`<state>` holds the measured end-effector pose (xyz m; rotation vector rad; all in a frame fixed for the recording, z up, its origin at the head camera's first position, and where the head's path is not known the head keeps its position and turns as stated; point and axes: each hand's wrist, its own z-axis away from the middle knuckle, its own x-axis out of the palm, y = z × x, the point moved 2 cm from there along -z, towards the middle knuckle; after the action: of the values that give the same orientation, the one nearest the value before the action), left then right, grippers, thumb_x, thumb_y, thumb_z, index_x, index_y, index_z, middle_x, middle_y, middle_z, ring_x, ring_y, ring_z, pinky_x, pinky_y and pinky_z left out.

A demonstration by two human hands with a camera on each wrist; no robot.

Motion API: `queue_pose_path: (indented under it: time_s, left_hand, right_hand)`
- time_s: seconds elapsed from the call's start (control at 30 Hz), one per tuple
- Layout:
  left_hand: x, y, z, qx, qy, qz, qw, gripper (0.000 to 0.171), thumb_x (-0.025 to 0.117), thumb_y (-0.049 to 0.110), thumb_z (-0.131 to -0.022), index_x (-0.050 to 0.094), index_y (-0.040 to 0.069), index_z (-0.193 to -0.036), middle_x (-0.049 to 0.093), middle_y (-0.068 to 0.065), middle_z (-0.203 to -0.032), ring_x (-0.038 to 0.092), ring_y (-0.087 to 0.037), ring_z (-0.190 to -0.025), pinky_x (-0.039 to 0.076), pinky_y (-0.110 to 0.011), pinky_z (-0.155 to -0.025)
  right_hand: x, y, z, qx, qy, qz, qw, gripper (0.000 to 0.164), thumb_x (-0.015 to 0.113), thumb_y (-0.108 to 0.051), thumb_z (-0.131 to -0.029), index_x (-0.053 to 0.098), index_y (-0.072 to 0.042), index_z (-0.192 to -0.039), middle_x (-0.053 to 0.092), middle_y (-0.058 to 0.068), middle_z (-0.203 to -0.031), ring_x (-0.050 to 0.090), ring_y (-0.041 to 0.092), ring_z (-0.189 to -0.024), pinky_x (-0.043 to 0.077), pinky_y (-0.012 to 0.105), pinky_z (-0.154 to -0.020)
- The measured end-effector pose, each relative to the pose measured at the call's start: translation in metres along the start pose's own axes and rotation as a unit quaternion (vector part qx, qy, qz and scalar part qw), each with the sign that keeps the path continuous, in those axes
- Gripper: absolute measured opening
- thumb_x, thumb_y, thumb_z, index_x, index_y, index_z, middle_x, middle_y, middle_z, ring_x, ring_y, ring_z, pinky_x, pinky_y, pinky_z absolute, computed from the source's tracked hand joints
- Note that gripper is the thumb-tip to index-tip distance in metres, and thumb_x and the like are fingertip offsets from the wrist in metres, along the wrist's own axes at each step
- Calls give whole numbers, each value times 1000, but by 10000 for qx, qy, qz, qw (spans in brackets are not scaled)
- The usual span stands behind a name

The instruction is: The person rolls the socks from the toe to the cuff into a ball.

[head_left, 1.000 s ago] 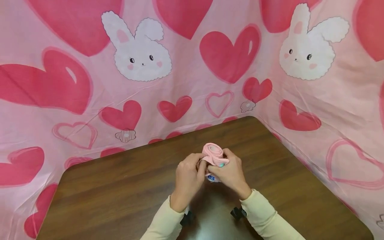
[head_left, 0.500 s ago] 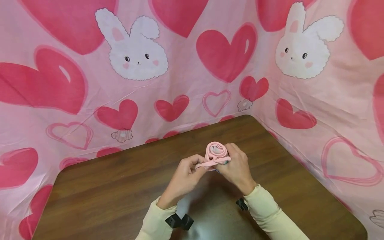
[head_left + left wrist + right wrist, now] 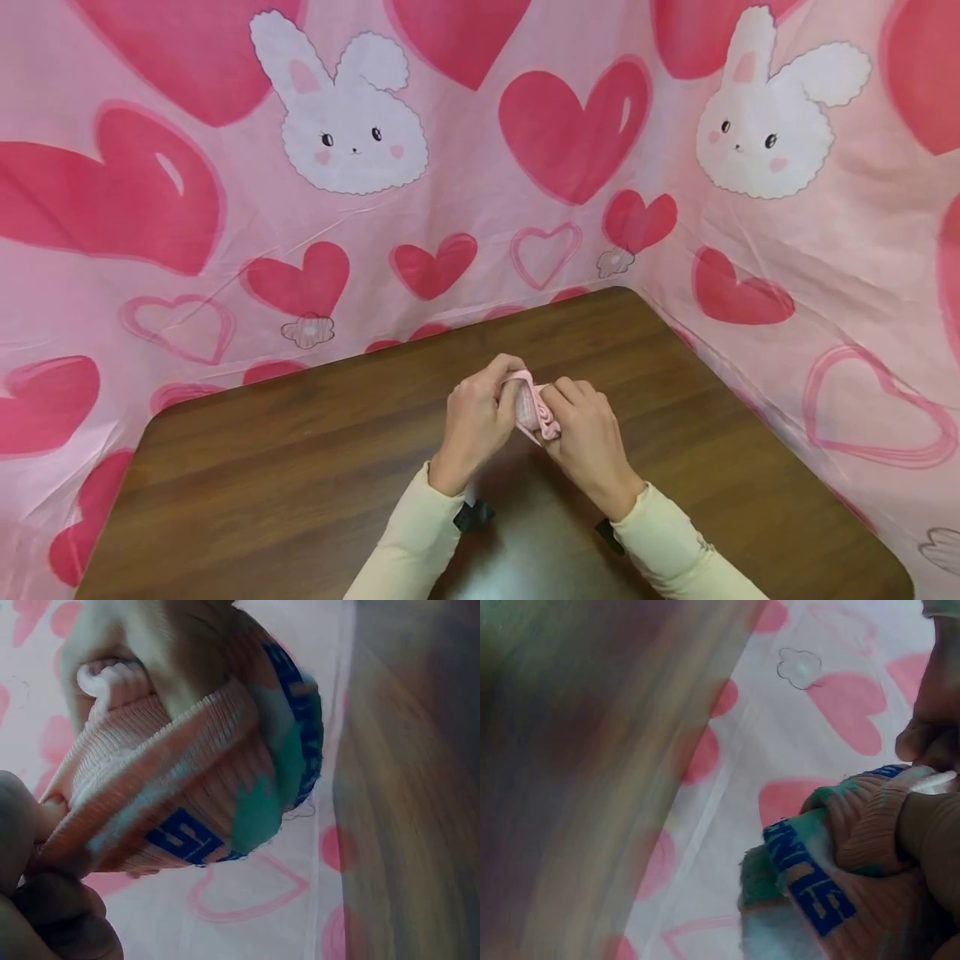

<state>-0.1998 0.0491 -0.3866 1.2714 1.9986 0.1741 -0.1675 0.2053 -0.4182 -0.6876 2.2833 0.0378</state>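
Observation:
A rolled pair of pink ribbed socks is held up above the table, between both hands. Blue lettering and teal patches show on the socks in the left wrist view. My left hand pinches the edge of a cuff and pulls it wide. My right hand grips the roll, its fingers partly inside the stretched cuff in the left wrist view. Seen from the right wrist, the lettered side of the socks hangs below the fingers. Part of the roll is hidden by the hands.
A dark wooden table with rounded corners lies beneath the hands. Pink cloth printed with hearts and rabbits hangs along its back and right sides. Black wrist mounts sit under the sleeves.
The roll has turned from coil end facing up to tilted sideways. My left hand has moved up and inward, stretching the cuff, and my right fingers have shifted over the coil.

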Motion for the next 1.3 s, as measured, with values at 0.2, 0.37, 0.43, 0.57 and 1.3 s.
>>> queue_pose_path:
  time_s: [0.2, 0.37, 0.43, 0.57, 1.3]
  left_hand:
    - [12, 2, 2, 427, -279, -498, 9975, 8, 62, 12, -97, 68, 18, -99, 69, 4, -79, 59, -13, -60, 50, -36, -50]
    - [16, -12, 10, -814, -488, 684, 9931, 8, 69, 9, -91, 73, 16, -94, 70, 5, -78, 57, -9, -62, 49, -31, -54]
    - [20, -17, 14, -1790, -721, 2242, 9552, 8, 72, 4, -87, 71, 9, -93, 70, 1, -75, 58, -9, -60, 50, -28, -54]
    - [26, -19, 15, -3510, -1035, 4833, 7953, 15, 70, -4, -82, 60, 3, -91, 66, -8, -69, 61, -15, -57, 53, -27, -54]
    - [29, -13, 18, -4245, -1328, 5311, 7212, 27, 69, -5, -85, 52, 5, -104, 70, -9, -79, 57, -12, -57, 46, -22, -49]
  right_hand:
    - [5, 2, 11, 2, -289, -330, 9990, 35, 83, 3, -64, 65, -8, -92, 53, 0, -81, 58, 26, -78, 48, 43, -64]
    - [1, 2, 24, 2, 186, -1063, 9942, 40, 84, 0, -60, 66, -11, -94, 61, -2, -89, 60, 18, -73, 52, 40, -62]
    - [-3, 0, 28, -55, 520, -1553, 9865, 40, 82, -1, -60, 69, -11, -97, 64, -2, -93, 62, 16, -75, 53, 34, -63]
    - [-9, -2, 29, -396, 856, -2652, 9596, 38, 80, 0, -61, 71, -7, -97, 68, 5, -97, 65, 18, -81, 52, 22, -75]
    - [-4, 8, 31, -536, 65, -1285, 9902, 52, 85, -15, -66, 57, 1, -107, 59, 8, -101, 64, 19, -77, 58, 39, -64]
